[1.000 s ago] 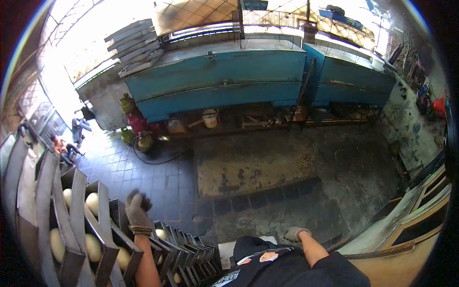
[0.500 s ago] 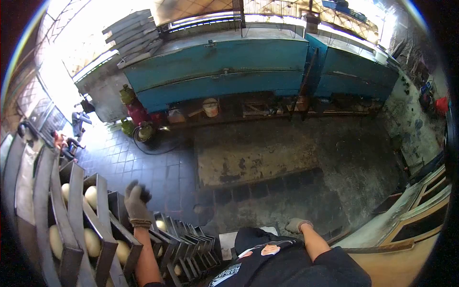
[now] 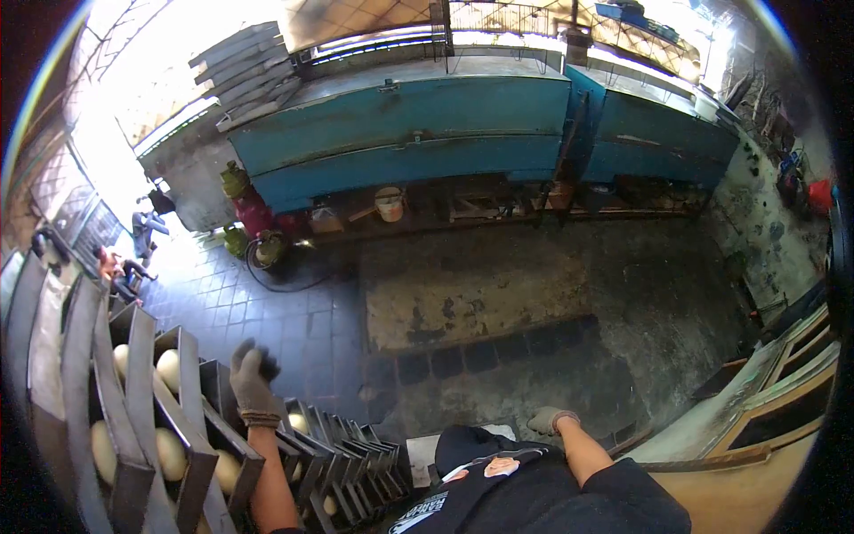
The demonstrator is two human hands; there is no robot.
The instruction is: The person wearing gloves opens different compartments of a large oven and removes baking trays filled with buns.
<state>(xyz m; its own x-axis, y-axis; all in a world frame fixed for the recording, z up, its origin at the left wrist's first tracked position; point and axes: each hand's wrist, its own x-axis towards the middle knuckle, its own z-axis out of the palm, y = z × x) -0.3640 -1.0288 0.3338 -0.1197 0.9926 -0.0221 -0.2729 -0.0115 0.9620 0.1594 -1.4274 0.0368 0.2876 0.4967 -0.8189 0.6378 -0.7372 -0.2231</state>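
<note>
Two gloved hands in view, well apart. Left hand (image 3: pixel 254 381) is up beside the racked metal trays (image 3: pixel 133 491), fingers raised and loosely apart, thumb out, nothing seen in it; contact with the tray edge can't be told. Right hand (image 3: pixel 551 420) hangs low on the other side of the black shirt (image 3: pixel 507 498), well away from the trays; finger spread unclear, can't tell if it grips anything. Trays fill the lower left, left of and below the left hand, running on past the left forearm. Pale, smooth, rounded pieces (image 3: pixel 172 455) sit in several of them, the clearest ones left of the left wrist, one more (image 3: pixel 298 422) just right of it. Trays are dark grey, narrow, tall-sided, set in slanting rows. Floor: dark bluish tiles (image 3: pixel 294 316) at left, worn tan slab (image 3: pixel 480 303) in the middle, stained. Far side: long blue cabinet (image 3: pixel 409 125) with a light top, stacked metal pans (image 3: pixel 253 76) at its left end, gas cylinders (image 3: pixel 253 215) and a pale bucket (image 3: pixel 389 205) below. Right: blotchy wall (image 3: pixel 765 231), wooden frame (image 3: pixel 756 432). Two people (image 3: pixel 144 236) far left near bright light, small.
</note>
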